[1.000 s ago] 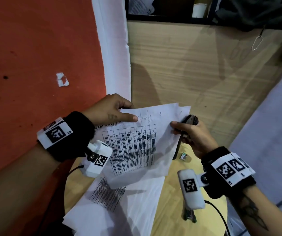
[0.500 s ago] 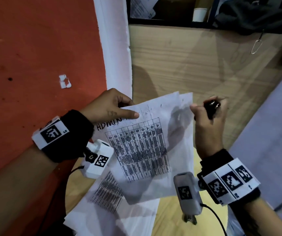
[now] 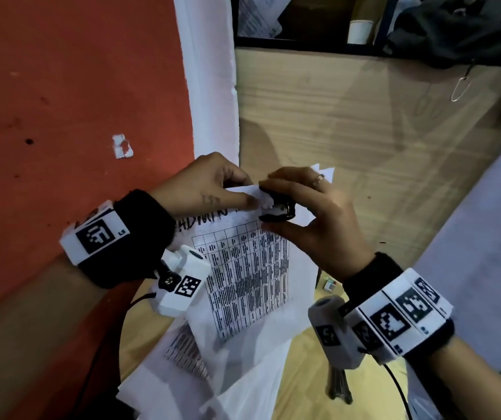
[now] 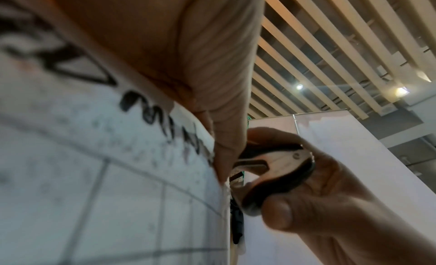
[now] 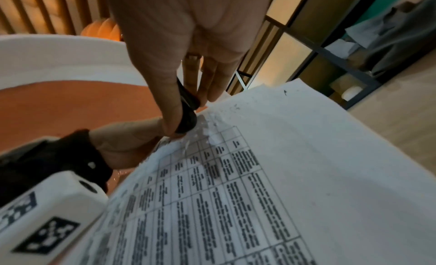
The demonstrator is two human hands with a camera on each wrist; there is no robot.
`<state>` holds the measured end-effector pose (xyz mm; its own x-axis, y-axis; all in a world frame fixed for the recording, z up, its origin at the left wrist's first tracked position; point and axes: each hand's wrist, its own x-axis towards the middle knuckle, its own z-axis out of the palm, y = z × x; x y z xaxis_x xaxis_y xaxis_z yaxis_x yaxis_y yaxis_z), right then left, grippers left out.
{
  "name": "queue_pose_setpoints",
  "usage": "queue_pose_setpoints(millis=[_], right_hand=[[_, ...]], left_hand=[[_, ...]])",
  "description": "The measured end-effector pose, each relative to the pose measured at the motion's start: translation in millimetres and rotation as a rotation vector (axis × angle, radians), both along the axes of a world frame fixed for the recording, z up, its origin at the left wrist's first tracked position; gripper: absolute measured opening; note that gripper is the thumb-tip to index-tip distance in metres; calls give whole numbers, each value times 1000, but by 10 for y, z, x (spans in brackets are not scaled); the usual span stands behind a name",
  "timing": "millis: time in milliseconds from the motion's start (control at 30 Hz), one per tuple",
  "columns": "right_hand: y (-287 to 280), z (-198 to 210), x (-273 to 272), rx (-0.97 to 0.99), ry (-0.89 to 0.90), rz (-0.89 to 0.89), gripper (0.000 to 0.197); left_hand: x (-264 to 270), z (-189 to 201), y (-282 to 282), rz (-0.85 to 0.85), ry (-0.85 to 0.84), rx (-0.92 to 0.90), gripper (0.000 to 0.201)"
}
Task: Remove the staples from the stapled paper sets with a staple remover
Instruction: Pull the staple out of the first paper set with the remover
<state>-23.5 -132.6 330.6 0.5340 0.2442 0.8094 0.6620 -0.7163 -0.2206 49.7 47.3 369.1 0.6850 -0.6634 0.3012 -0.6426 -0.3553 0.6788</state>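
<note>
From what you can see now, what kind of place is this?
Probably an office or workroom: a light wooden desk, printed white table sheets, dark metal shelving with papers, and a slatted ceiling with lamps.

Bare wooden tabletop (image 3: 364, 140) beyond the hands; loose paper sheets (image 3: 213, 386) crowding the near edge.

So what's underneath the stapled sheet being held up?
Below the held sheet lie more loose papers on the wooden table. How many papers, and whether they are stapled, is hidden by the sheet and the left hand.
</note>
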Motion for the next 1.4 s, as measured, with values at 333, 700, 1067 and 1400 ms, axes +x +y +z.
queue_pose_setpoints(millis=[333, 700, 1067, 1400], right_hand=[[-2, 7, -18, -35, -56, -26, 39], [-26, 45, -27, -105, -90, -53, 38], [2, 56, -52, -87, -140, -52, 28], [-30, 61, -60, 67, -49, 17, 31]], left_hand=[[-27, 14, -22, -53, 38, -11, 36], [-67, 34, -36, -61, 75, -13, 21], [-113, 45, -43, -75, 42, -30, 9], [-103, 33, -31, -112, 103, -62, 24]])
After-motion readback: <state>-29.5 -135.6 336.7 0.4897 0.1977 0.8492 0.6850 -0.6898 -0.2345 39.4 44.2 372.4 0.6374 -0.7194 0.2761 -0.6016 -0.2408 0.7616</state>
